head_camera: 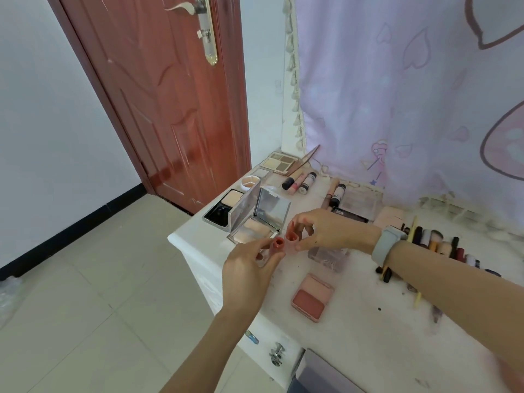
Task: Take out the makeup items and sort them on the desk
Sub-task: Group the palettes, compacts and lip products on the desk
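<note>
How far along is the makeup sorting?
Mostly laid out: open compacts and an eyeshadow palette at the far corner of the desk, tubes beside them, brushes in a row, blush palette alone. In hand: left hand and right hand each pinch a small red-orange lip pot. Left: placing those.
</note>
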{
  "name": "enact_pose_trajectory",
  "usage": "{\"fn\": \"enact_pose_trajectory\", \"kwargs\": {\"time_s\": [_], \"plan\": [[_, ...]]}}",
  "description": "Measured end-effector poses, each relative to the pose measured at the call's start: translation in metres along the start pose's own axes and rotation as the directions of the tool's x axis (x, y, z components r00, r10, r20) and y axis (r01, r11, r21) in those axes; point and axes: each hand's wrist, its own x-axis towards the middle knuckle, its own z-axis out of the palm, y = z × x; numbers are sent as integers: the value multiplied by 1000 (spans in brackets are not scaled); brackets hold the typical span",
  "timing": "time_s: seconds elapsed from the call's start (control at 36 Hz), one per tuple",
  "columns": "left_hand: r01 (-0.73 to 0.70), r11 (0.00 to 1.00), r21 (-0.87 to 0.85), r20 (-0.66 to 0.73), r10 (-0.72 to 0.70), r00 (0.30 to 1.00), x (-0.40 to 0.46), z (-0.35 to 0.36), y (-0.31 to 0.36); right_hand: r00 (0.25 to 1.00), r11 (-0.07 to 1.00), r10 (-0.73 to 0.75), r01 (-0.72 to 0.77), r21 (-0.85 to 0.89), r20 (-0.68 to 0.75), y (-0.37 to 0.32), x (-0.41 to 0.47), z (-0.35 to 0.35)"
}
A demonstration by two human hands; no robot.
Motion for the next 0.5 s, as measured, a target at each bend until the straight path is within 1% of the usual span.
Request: {"fn": "enact_pose_trajectory", "kwargs": {"time_s": [0.11,0.19,0.28,0.42,0.5], "plan": [[-24,997,77,-74,30,997,0,6,-3,998,999,4,-1,-40,69,-2,6,-5],[-15,995,101,-93,25,995,0,8,-7,994,998,11,-5,-63,105,1,12,-3],[10,995,101,-82,-2,997,2,9,-10,995,999,6,-1,-54,96,2,15,-3],[1,992,127,-62,7,998,4,9,-13,998,996,-17,22,-87,66,3,17,1],[-4,991,130,-57,12,998,4,9,-13,998,998,-19,22,-57,65,4,16,1]]}}
